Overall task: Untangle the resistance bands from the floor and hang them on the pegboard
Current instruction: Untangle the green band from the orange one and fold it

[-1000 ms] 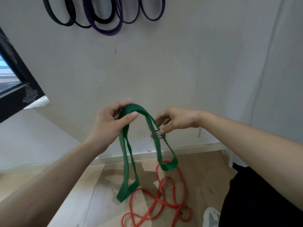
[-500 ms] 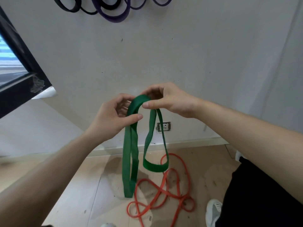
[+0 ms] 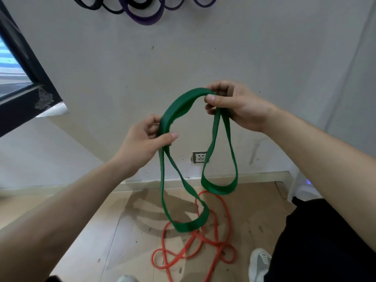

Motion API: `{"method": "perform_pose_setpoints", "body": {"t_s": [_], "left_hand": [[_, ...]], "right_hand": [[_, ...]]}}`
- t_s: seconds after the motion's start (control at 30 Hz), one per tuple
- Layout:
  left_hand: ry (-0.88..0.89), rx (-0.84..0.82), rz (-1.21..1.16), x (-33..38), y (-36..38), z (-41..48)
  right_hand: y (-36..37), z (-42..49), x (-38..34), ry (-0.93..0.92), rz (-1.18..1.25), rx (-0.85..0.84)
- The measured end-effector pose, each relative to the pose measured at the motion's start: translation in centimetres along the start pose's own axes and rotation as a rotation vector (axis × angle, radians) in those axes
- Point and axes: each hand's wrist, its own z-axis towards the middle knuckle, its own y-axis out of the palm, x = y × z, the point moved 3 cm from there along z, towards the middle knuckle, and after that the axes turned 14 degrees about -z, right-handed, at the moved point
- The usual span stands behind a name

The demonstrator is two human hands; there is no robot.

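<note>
I've pulled the hands apart: right hand (image 3: 238,107) pinches green band (image 3: 179,104) higher, left hand (image 3: 142,143) grips it lower, loops clear of floor (image 3: 91,231), nearly untangled I'd say; orange band (image 3: 203,241) still knotted on floor.

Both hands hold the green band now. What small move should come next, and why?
Probably draw the hands apart to open the green band: it hangs in two loops, one below the left hand, one below the right hand, so it looks folded double.
</note>
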Motion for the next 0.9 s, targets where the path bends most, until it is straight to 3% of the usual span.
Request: {"method": "perform_pose_setpoints", "body": {"t_s": [0.13, 0.27, 0.4, 0.67, 0.9], "left_hand": [[0.06, 0.049, -0.071, 1.0, -0.3, 0.0], [0.081, -0.014, -0.055, 1.2, 0.8, -0.2], [0.105, -0.088, 0.029, 1.4, 2.1, -0.4], [0.131, -0.029, 0.307, 2.1, 0.1, -0.5], [0.051, -0.045, 0.37, 1.2, -1.1, -1.4]], "right_hand": [[0.1, -0.8, 1.9, 0.128, -0.156, -0.188], [3.2, -1.3, 3.0, 0.137, -0.358, -0.323], [5.4, -1.2, 2.1, 0.038, -0.289, -0.267], [6.3, -0.9, 0.7, -0.095, -0.352, -0.154], [6.8, -0.8, -0.4, -0.119, -0.274, -0.131]]}}
